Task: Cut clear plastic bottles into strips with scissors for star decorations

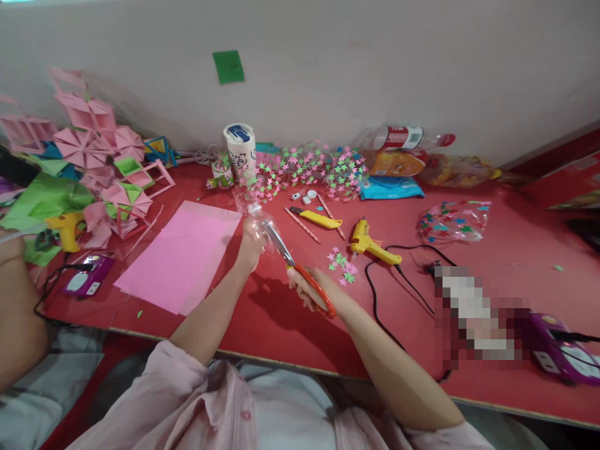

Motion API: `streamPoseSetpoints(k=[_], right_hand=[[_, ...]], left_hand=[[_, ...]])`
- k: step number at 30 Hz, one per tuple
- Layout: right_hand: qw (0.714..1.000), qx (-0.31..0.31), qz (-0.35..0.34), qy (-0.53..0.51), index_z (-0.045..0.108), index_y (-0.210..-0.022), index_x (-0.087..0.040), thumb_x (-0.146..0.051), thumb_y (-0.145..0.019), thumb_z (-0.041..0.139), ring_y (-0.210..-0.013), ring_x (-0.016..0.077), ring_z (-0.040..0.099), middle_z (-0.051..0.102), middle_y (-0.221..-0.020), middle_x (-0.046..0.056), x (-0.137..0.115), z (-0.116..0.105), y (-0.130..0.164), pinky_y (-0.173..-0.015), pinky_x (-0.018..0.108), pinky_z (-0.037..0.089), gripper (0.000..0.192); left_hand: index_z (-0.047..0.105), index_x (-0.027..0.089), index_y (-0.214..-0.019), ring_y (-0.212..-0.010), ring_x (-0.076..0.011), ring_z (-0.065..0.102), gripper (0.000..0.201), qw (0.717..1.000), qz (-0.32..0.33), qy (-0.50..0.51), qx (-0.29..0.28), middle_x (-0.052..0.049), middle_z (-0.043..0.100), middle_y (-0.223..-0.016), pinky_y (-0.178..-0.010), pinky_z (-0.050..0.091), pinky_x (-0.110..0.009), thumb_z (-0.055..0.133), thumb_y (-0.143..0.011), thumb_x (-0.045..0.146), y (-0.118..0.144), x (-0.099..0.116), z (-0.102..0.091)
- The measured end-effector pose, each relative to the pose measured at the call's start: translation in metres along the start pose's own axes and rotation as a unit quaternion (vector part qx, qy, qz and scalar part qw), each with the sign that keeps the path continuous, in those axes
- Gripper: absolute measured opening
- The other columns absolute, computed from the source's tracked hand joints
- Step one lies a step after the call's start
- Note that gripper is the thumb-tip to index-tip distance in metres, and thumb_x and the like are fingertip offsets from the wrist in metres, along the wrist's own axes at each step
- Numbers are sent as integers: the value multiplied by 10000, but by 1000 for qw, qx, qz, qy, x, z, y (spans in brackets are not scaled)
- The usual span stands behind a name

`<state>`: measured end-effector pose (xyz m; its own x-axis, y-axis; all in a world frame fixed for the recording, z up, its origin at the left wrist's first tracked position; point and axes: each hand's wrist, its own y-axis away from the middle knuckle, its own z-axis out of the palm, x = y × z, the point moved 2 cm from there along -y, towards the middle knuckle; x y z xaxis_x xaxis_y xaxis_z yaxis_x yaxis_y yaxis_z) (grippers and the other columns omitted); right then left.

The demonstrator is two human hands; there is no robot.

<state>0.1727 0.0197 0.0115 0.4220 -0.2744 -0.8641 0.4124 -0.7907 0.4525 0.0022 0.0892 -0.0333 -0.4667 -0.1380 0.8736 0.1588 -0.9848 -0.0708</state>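
My left hand (253, 242) is closed around a clear plastic bottle piece (263, 226), its white-looking neck pointing towards the wall. In my right hand (304, 284) is a pair of scissors (282, 245) with orange-red handles. The blades reach up to the clear plastic; whether they bite into it I cannot tell. Pink sheets of paper (178, 259) lie left of my left hand. Right of the scissors are pink and green paper stars (344, 267), a yellow utility knife (321, 219) and a yellow glue gun (372, 244).
Star-covered clear plastic pieces (309, 167) stand near the wall beside a white cup (241, 150). Plastic bottles (403, 137) lie at the back right. Black cords (370, 294) run across the right side. Folded pink paper models (94, 134) and another person's arm (21, 312) are at the left.
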Motion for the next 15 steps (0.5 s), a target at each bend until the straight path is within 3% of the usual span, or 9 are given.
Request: streamPoseSetpoints(k=[4, 8, 15], right_hand=[[1000, -2, -8, 18, 457, -657, -204, -692, -775, 514, -290, 70, 407, 401, -393, -88, 3, 2, -2, -378, 209, 359, 505], [998, 64, -25, 3, 425, -654, -221, -704, -752, 522, -299, 82, 404, 388, -396, -90, 5, -3, -6, -380, 222, 352, 502], [975, 209, -63, 33, 369, -638, -238, -674, -685, 599, -385, 113, 433, 421, -457, -61, 6, -15, -12, -431, 250, 340, 495]], left_hand=[[498, 258, -1043, -867, -158, 652, 485, 994, -33, 84, 54, 24, 642, -854, -886, 475, -363, 762, -636, 266, -4, 10, -4], [490, 250, -1069, -893, -172, 667, 515, 988, -85, 130, 15, 2, 672, -951, -911, 484, -406, 750, -626, 218, -3, 12, -4], [510, 247, -1154, -977, -227, 680, 486, 975, -177, 128, -26, -11, 690, -933, -930, 491, -450, 664, -701, 161, 12, 2, 11]])
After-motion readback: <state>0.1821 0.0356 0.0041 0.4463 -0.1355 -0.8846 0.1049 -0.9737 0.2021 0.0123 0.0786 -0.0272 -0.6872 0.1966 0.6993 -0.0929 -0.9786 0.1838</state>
